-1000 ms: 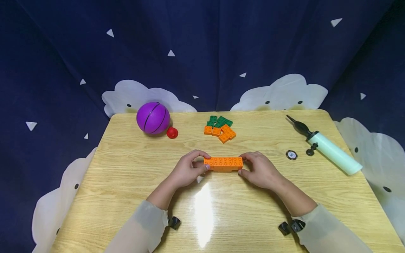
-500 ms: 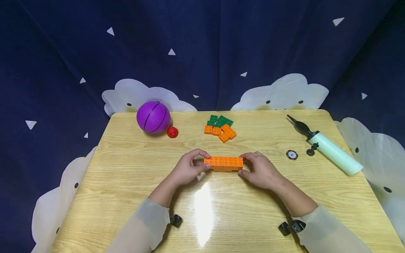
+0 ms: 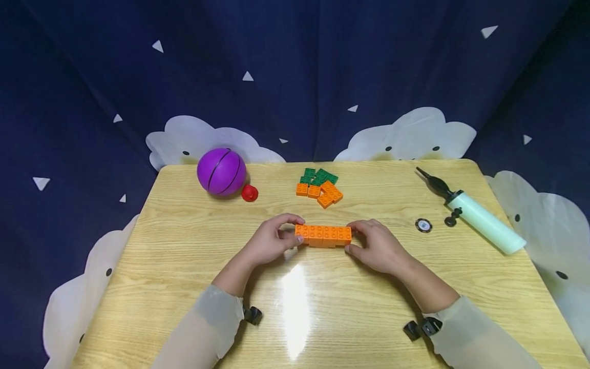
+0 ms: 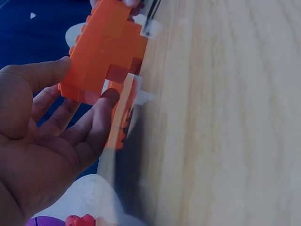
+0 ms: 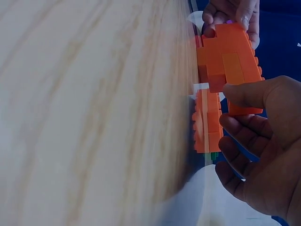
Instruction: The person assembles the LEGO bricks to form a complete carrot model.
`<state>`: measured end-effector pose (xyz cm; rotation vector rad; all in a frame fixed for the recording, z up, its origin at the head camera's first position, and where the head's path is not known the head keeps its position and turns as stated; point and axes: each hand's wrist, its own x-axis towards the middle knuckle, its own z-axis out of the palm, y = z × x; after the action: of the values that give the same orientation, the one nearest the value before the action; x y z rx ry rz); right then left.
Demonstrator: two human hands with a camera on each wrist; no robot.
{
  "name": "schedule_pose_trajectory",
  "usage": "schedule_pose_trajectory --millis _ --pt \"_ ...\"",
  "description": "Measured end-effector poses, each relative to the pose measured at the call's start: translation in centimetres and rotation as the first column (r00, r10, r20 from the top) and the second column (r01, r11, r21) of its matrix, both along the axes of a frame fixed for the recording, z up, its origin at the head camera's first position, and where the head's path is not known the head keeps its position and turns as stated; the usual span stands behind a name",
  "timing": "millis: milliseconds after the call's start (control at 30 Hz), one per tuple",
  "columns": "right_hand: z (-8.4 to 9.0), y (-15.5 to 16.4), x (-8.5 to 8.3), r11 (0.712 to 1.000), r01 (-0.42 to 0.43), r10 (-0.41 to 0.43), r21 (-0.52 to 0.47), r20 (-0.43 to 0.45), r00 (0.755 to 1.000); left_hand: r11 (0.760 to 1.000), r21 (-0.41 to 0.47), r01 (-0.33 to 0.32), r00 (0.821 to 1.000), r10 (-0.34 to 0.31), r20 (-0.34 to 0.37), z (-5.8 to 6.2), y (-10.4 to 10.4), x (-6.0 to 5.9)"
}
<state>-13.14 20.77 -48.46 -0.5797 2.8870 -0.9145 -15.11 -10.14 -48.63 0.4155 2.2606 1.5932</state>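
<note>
A block of joined orange toy bricks (image 3: 323, 234) sits at mid-table in the head view, studs facing up. It has a long upper row and narrower, stepped bricks beneath, seen in the left wrist view. My left hand (image 3: 271, 241) grips its left end between thumb and fingers. At the other end, my right hand (image 3: 379, 247) pinches it, with the thumb (image 5: 247, 94) on the near side in the right wrist view. Behind the block lie several loose orange bricks (image 3: 330, 195) and a group of green bricks (image 3: 321, 176).
A purple ball (image 3: 222, 172) and a small red knobbed piece (image 3: 250, 193) stand at the back left. To the right lie a poker chip (image 3: 423, 225), a small black piece (image 3: 452, 217) and a hand pump (image 3: 484, 220) with a pale green barrel. A dark curtain (image 3: 295, 66) hangs behind the table.
The orange brick block and both hands have shifted slightly toward the back of the table. Both hands keep their grip, and the loose bricks stay in place.
</note>
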Motion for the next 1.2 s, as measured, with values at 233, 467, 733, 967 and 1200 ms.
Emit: schedule_pose_trajectory --millis 233,467,733,967,1200 --pt "0.1 -0.2 -0.3 1.000 -0.008 0.008 -0.007 -0.001 1.000 1.000 -0.016 0.003 1.000 -0.003 0.010 0.5 -0.3 -0.9" --pt "0.2 -0.3 -0.4 1.000 -0.006 0.006 -0.007 0.004 1.000 0.998 -0.054 -0.020 0.999 0.018 -0.041 0.9 -0.4 -2.1" --pt "0.1 -0.2 -0.5 1.000 0.000 0.000 -0.002 -0.006 1.000 0.993 -0.062 -0.103 0.990 0.097 -0.102 1.2 0.0 -3.8" --pt "0.0 -0.3 -0.6 1.000 0.001 -0.001 0.001 -0.002 1.000 0.985 -0.061 -0.164 0.979 0.155 -0.135 1.0 0.3 -5.3" --pt "0.1 -0.3 -0.6 1.000 0.002 -0.002 0.012 0.003 1.000 0.980 -0.075 -0.182 0.975 0.171 -0.141 0.6 0.5 -6.6"
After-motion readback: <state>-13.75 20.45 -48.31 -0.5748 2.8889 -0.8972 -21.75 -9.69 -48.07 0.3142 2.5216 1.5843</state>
